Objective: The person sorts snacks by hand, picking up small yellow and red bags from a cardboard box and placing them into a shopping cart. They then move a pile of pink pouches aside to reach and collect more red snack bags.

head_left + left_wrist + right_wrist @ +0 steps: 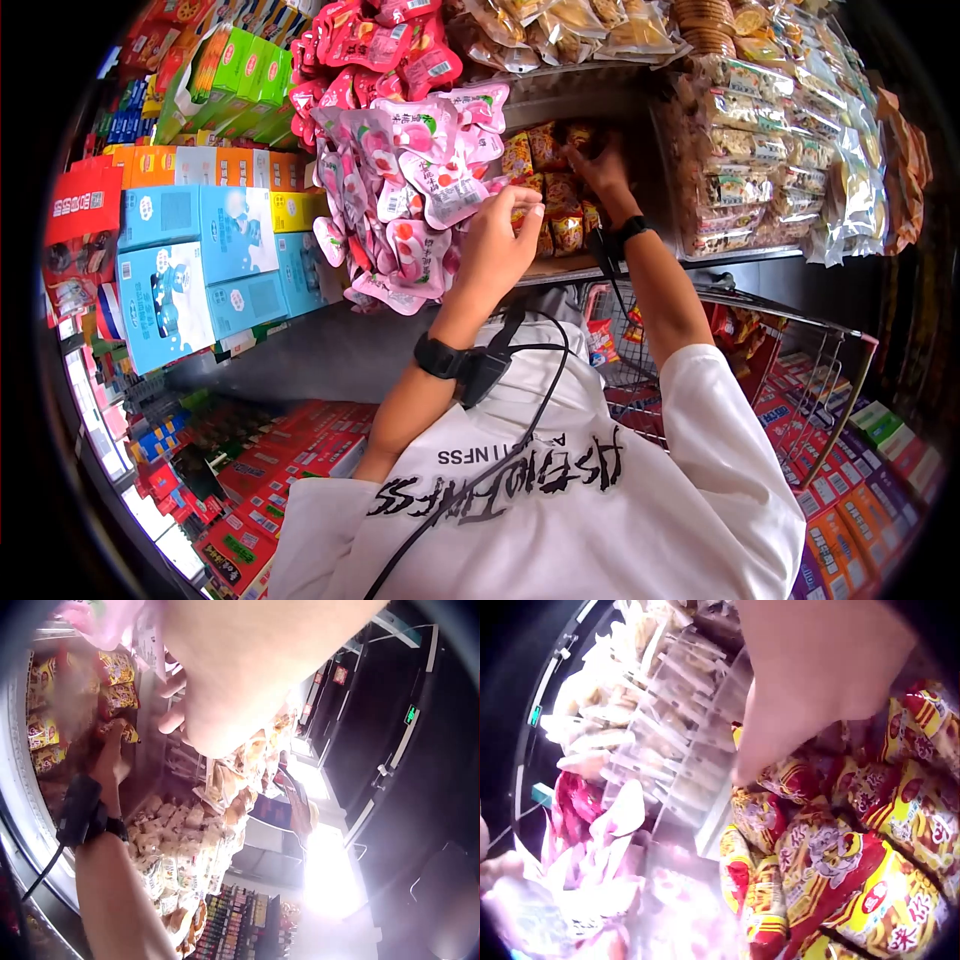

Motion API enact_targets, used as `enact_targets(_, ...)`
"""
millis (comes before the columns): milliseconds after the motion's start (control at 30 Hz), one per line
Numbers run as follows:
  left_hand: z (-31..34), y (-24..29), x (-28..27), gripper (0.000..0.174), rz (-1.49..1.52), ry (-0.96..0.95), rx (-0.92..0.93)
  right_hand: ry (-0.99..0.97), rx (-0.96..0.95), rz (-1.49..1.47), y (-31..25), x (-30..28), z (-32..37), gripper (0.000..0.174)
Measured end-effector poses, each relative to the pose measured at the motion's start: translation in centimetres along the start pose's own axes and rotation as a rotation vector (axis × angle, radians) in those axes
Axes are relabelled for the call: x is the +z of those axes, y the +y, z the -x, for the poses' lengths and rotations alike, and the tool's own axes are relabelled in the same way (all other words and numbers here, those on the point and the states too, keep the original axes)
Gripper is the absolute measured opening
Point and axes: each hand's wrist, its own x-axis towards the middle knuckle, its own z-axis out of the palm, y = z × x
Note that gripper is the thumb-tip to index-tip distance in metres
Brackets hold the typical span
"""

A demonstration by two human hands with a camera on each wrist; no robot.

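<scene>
Small yellow-and-red snack packets (567,232) (832,855) (116,667) fill a dark bin. My right hand (605,175) (817,682) (111,761) reaches into it, thumb and a finger spread at the packets; its other fingertips are hidden, and no packet is seen lifted. Beside the bin's left part, my left hand (498,245) (225,697) hovers between the packets and a heap of pink bags (410,180), fingers loosely bent. Part of it appears in the right wrist view, at the left edge. I see nothing gripped in it.
Clear-wrapped biscuits (745,150) are stacked right of the bin, and more bagged snacks (560,35) lie behind it. Red bags (375,45) top the pink heap. Blue boxes (160,290) stand at the left. A wire shopping cart (790,315) is below the bin's edge.
</scene>
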Motion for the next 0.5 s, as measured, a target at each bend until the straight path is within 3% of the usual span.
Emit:
enact_targets(100,0.0,0.9,0.5,0.018,-0.059,-0.016,0.031,0.098,-0.070,-0.062,3.6,0.7,-1.2,0.039)
enact_targets(167,-0.2,0.8,0.8,0.019,-0.057,-0.020,0.062,0.053,0.114,-0.339,4.8,-0.3,-1.2,0.027)
enact_targets(233,-0.7,1.3,1.0,0.019,-0.060,-0.044,0.077,-0.116,0.561,-0.801,-1.5,-4.1,2.0,0.032)
enact_targets(300,-1.6,0.6,1.9,0.022,-0.060,-0.077,0.115,0.065,0.455,-0.539,1.2,-3.3,0.5,0.046)
enact_targets(367,-2.4,0.1,3.0,0.023,-0.180,-0.125,0.146,0.119,0.439,-0.211,6.2,-1.9,-1.7,0.055)
enact_targets(500,-4.3,-0.8,6.5,0.036,-0.457,-0.282,0.029,0.171,0.214,0.092,2.9,-1.8,-0.3,0.051)
